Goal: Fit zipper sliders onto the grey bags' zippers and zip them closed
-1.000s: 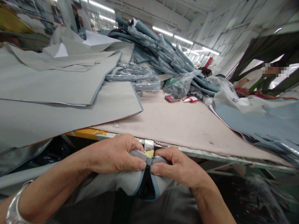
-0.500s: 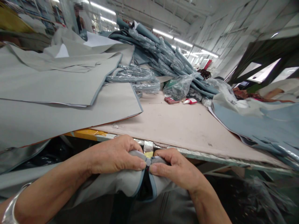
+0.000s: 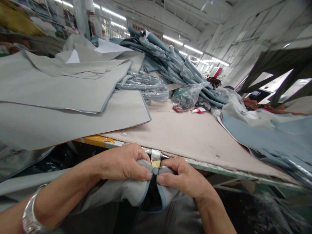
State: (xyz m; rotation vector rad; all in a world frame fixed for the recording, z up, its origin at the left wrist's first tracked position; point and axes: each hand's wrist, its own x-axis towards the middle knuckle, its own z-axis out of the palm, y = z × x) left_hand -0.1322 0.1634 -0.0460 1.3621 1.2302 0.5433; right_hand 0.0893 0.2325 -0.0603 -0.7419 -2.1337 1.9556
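Both hands hold one piece of grey fabric with blue-grey edging, just in front of the table edge. My left hand pinches a fold of it between thumb and fingers. Close beside it, my right hand grips the other side of the same piece, thumb on top. Between the two thumbs a small round grey piece shows at the top of a dark gap in the fabric. The fingers under the fabric are hidden. A silver bracelet circles my left wrist.
Large grey fabric panels lie on the table at left. Plastic-wrapped blue-grey rolls are heaped behind. A red box and a small red-and-white bottle lie mid-table. Blue-grey sheets cover the right side.
Both hands keep their grip on the grey fabric and have barely moved. The view has shifted slightly, so the table and its contents appear a little lower and more to the right.
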